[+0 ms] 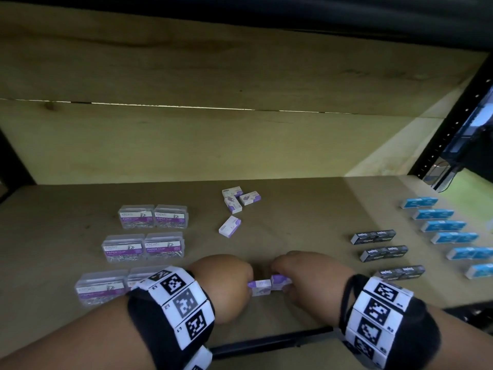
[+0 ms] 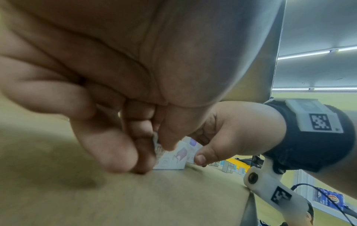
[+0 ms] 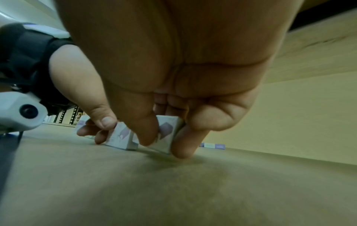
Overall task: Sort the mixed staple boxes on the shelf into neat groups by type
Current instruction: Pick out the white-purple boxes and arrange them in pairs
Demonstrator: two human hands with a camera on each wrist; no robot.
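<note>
Two small white-and-purple staple boxes stand side by side on the brown shelf near its front edge. My left hand (image 1: 241,283) pinches the left box (image 1: 259,287) between thumb and fingers; the same box (image 2: 170,160) shows in the left wrist view. My right hand (image 1: 282,283) pinches the right box (image 1: 280,281), which shows as the box (image 3: 168,131) between thumb and fingers in the right wrist view, next to the left box (image 3: 120,137). Several more purple boxes (image 1: 234,200) lie loose farther back, one (image 1: 229,227) lying apart.
Clear paper clip cases (image 1: 153,216) sit in pairs at the left. Black staple boxes (image 1: 373,236) line up at the right, with a column of blue boxes (image 1: 442,225) beyond them. A black upright (image 1: 450,124) frames the shelf's right side.
</note>
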